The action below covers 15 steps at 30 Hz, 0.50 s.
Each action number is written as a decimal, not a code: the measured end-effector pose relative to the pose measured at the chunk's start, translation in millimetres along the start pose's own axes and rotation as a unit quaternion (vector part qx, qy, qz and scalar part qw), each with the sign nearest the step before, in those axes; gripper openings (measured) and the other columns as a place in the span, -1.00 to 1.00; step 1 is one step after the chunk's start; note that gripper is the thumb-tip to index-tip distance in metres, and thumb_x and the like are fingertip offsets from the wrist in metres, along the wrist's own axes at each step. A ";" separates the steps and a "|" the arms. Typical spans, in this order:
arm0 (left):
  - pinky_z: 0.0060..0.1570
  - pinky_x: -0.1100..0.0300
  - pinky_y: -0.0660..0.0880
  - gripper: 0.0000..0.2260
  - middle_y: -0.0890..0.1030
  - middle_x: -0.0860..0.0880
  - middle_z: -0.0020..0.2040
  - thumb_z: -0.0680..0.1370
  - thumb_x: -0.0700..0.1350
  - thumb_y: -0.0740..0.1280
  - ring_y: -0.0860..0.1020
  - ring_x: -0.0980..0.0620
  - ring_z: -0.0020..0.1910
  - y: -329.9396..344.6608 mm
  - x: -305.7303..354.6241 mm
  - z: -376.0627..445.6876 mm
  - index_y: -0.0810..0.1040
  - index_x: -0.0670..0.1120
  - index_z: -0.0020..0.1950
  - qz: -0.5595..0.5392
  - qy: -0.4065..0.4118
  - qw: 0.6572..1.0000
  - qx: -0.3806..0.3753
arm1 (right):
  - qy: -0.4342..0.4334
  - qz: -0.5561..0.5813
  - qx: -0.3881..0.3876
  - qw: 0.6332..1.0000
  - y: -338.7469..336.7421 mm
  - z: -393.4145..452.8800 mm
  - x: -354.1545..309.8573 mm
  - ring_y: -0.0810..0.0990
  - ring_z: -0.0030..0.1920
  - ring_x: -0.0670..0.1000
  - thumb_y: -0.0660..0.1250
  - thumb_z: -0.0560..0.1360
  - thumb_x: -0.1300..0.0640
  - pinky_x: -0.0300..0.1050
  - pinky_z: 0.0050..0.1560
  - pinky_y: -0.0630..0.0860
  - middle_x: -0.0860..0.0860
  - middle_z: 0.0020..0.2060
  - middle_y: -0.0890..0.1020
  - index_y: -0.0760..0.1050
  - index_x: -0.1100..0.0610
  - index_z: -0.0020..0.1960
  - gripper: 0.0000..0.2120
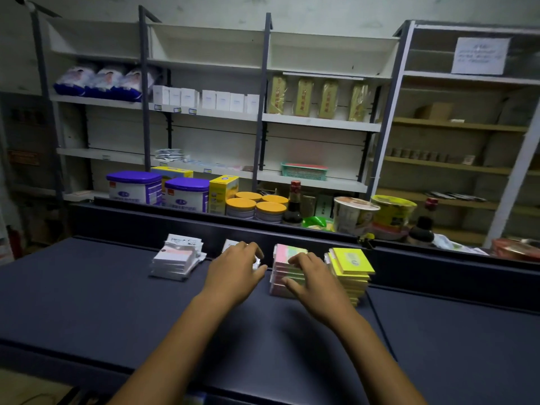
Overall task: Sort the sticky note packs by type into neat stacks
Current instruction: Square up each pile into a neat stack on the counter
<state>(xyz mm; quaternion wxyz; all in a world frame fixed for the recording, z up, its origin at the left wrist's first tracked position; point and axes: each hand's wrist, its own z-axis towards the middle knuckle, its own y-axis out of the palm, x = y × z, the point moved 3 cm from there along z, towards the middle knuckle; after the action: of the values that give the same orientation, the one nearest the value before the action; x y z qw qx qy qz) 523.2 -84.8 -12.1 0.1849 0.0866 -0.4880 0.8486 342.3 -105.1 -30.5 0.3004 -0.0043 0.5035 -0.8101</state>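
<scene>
Head view: four stacks of sticky note packs stand in a row on the dark counter [87, 302], near its raised back edge. The left hand [236, 273] covers most of the second stack [229, 245], so only a white corner and a sliver at the fingertips show; its fingers curl over these packs, but whether they actually clasp a pack cannot be told. The right hand [309, 276] grips the pastel stack [285, 267], fingers curled over the top pack and thumb against the near side, hiding the stack's right part. The white stack [178, 258] lies well to the left of both hands, untouched; the yellow stack [350, 267] stands just beside the right hand. Printing on the pack labels, on the paper notice [479, 55] and on the purple-lidded tubs [159, 190] is too blurred to read.
</scene>
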 end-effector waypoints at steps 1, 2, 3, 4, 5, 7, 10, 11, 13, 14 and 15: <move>0.02 0.08 0.51 -0.79 0.54 0.10 0.12 0.56 0.10 0.28 0.51 0.05 0.14 3.4 10.1 -2.3 0.49 0.08 0.16 -0.005 0.001 1.000 -0.003 | 0.006 0.000 0.001 1.000 -6.4 -5.7 7.0 0.46 0.22 -0.02 0.32 0.54 -0.10 0.00 0.18 0.47 -0.07 0.16 0.48 0.40 0.01 0.26 -0.65; 0.01 0.08 0.51 -0.79 0.54 0.10 0.11 0.56 0.10 0.29 0.51 0.05 0.12 7.0 19.7 -3.9 0.49 0.08 0.16 -0.008 0.003 1.000 -0.006 | 0.012 0.004 0.002 1.000 -12.7 -11.1 13.4 0.46 0.21 -0.02 0.33 0.54 -0.10 -0.01 0.16 0.48 -0.07 0.15 0.48 0.40 0.00 0.26 -0.65; 0.02 0.07 0.52 -0.79 0.55 0.09 0.10 0.56 0.10 0.29 0.52 0.05 0.11 10.4 28.7 -4.4 0.49 0.08 0.16 -0.013 0.007 1.000 -0.011 | 0.018 0.009 0.002 1.000 -19.0 -16.1 19.7 0.47 0.20 -0.02 0.33 0.54 -0.10 -0.02 0.14 0.49 -0.07 0.13 0.48 0.40 0.00 0.25 -0.65; 0.03 0.05 0.53 -0.78 0.55 0.08 0.10 0.56 0.09 0.29 0.52 0.05 0.11 13.5 36.4 -3.9 0.50 0.07 0.16 -0.020 0.011 1.000 -0.015 | 0.023 0.012 0.004 1.000 -24.4 -20.2 25.5 0.47 0.19 -0.02 0.34 0.54 -0.09 -0.03 0.13 0.49 -0.07 0.13 0.48 0.41 0.00 0.24 -0.66; 0.05 0.04 0.53 -0.78 0.55 0.06 0.09 0.57 0.08 0.30 0.53 0.04 0.11 16.1 44.0 -2.4 0.50 0.05 0.16 -0.031 0.014 0.999 -0.017 | 0.030 0.013 0.006 0.999 -30.1 -23.7 31.7 0.46 0.19 -0.02 0.35 0.53 -0.09 -0.03 0.13 0.49 -0.07 0.13 0.48 0.41 0.00 0.23 -0.67; 0.06 0.03 0.54 -0.77 0.57 0.04 0.09 0.57 0.07 0.31 0.55 0.04 0.08 21.8 58.1 2.0 0.51 0.02 0.17 -0.057 0.021 0.998 -0.019 | 0.051 0.015 0.008 0.999 -42.1 -30.5 44.6 0.46 0.20 -0.03 0.35 0.53 -0.09 -0.02 0.12 0.49 -0.08 0.14 0.48 0.42 -0.02 0.23 -0.68; 0.07 0.01 0.55 -0.76 0.59 -0.01 0.08 0.56 0.04 0.32 0.58 0.00 0.04 33.1 73.6 9.6 0.54 -0.03 0.17 -0.114 0.027 0.993 -0.024 | 0.084 0.008 0.022 0.996 -56.8 -38.5 64.9 0.48 0.18 -0.02 0.35 0.53 -0.08 -0.02 0.12 0.50 -0.07 0.14 0.48 0.43 0.01 0.24 -0.66; 0.06 0.01 0.56 -0.76 0.61 -0.01 0.06 0.56 0.03 0.33 0.59 0.00 0.01 37.7 78.5 12.2 0.56 -0.05 0.16 -0.132 0.027 0.990 -0.029 | 0.099 0.016 0.030 0.995 -60.5 -41.8 72.3 0.49 0.18 -0.02 0.36 0.53 -0.07 -0.03 0.14 0.50 -0.06 0.14 0.49 0.43 0.03 0.25 -0.65; 0.04 0.01 0.56 -0.77 0.64 -0.03 0.03 0.55 0.01 0.35 0.60 -0.01 -0.01 47.6 86.1 17.2 0.58 -0.09 0.13 -0.158 0.029 0.987 -0.031 | 0.122 0.029 0.042 0.991 -65.2 -46.5 86.5 0.49 0.19 -0.03 0.37 0.53 -0.05 -0.04 0.18 0.50 -0.04 0.14 0.49 0.44 0.06 0.28 -0.63; 0.04 0.02 0.56 -0.76 0.65 -0.04 0.02 0.55 -0.01 0.36 0.61 0.00 -0.02 53.0 89.8 18.6 0.59 -0.11 0.13 -0.169 0.029 0.985 -0.032 | 0.132 0.036 0.044 0.990 -66.1 -48.4 93.3 0.49 0.19 -0.04 0.37 0.53 -0.05 -0.04 0.20 0.50 -0.03 0.14 0.50 0.44 0.06 0.28 -0.63; 0.04 0.04 0.56 -0.76 0.66 -0.04 0.02 0.55 -0.02 0.36 0.61 0.01 -0.03 57.9 94.2 19.3 0.59 -0.12 0.14 -0.180 0.028 0.983 -0.033 | 0.142 0.044 0.044 0.988 -66.9 -50.0 99.7 0.50 0.19 -0.04 0.38 0.53 -0.04 -0.04 0.21 0.50 -0.03 0.14 0.50 0.44 0.06 0.28 -0.63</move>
<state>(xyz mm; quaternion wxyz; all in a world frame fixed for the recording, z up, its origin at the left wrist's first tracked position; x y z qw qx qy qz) 413.1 -106.2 -17.5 0.3509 0.1425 -0.4870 0.7870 212.8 -92.4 -29.8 0.2610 0.1463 0.5045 -0.8099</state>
